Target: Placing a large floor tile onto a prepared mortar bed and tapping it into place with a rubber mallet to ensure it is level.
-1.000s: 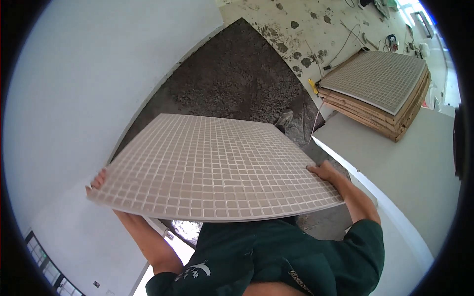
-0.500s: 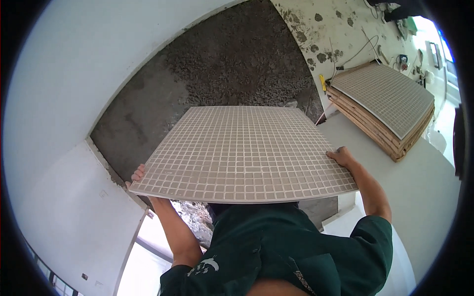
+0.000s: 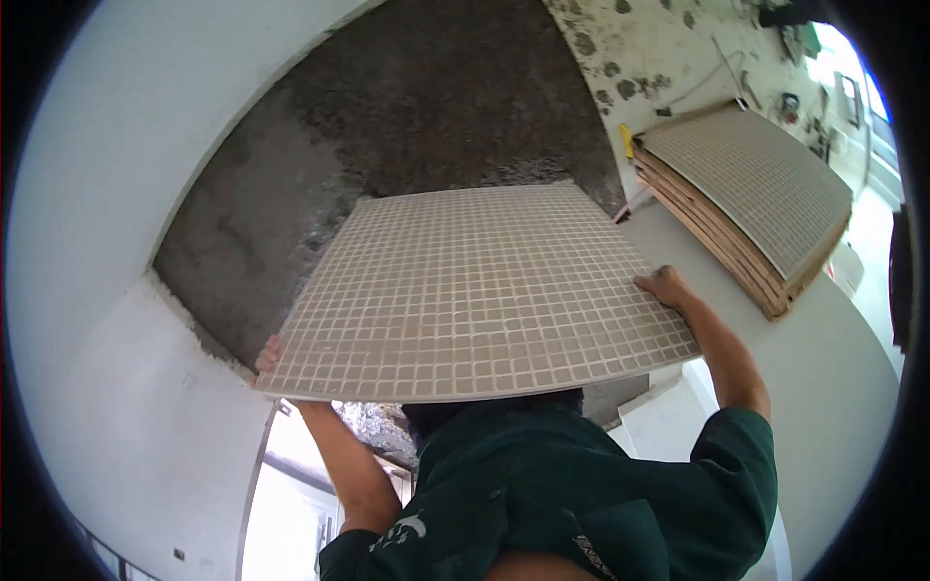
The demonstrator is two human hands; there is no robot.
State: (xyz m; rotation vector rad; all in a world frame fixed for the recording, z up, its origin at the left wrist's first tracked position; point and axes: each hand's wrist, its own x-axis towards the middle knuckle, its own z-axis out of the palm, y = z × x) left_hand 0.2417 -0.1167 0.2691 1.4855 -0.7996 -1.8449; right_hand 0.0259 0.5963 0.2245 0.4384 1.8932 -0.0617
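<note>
A large square beige tile (image 3: 465, 281) is held level at my waist, grid-patterned face up, spanning the middle of the view. My left hand (image 3: 268, 360) grips its left edge near the near corner, fingers curled over it, forearm below. My right hand (image 3: 664, 288) grips the right edge farther along, thumb on top. Beyond and partly under the tile lies a patch of dark wet mortar (image 3: 436, 97), smoother at the left and rougher elsewhere; what is directly beneath the tile is hidden.
A stack of similar tiles with cardboard layers (image 3: 707, 232) sits at right on a pale surface (image 3: 823, 407). A white wall (image 3: 116, 194) borders the left. A yellow tool (image 3: 626, 138), cords and small tools lie on the mortar-spattered floor (image 3: 639, 48). A dark, unclear shape (image 3: 775, 17) shows at top right.
The tile, still gripped by both hands, has shifted to the right and upward in the view, away from my body. The surroundings have shifted with the head's turn.
</note>
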